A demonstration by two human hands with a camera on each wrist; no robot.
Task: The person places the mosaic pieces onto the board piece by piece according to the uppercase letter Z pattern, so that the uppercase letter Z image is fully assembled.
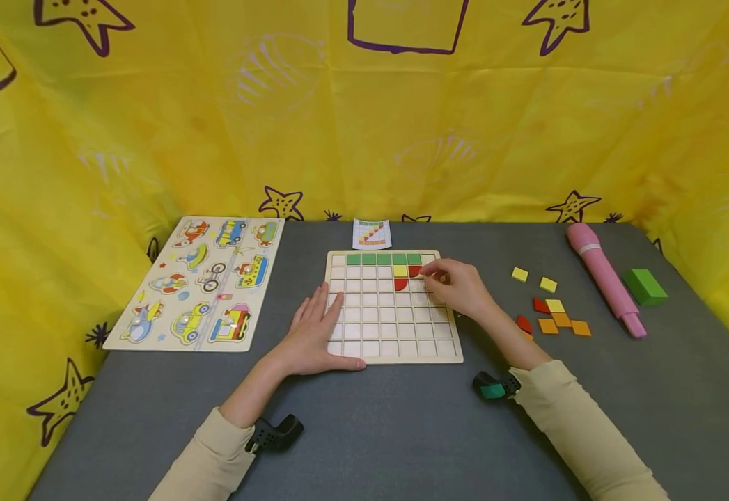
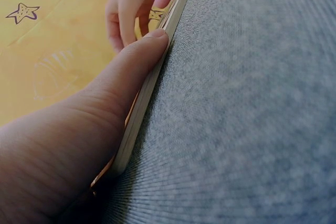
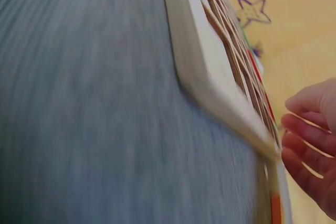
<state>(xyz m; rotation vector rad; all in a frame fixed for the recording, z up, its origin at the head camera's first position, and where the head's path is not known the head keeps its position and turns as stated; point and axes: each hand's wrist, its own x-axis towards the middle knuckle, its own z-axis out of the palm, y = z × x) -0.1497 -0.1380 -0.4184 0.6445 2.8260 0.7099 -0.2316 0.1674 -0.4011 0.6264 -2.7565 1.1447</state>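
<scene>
A wooden grid board lies on the dark table. Green square tiles line its top row, with a yellow tile and red quarter-round tiles below them. My left hand rests spread at the board's lower left corner, its thumb along the front edge, also close up in the left wrist view. Over the board's upper right, my right hand has its fingertips beside a red tile. In the right wrist view, loosely bent fingers show no tile between them.
A small pattern card lies behind the board. Left is a wooden picture puzzle. Loose yellow, red and orange tiles lie right, near a pink microphone-shaped object and a green block.
</scene>
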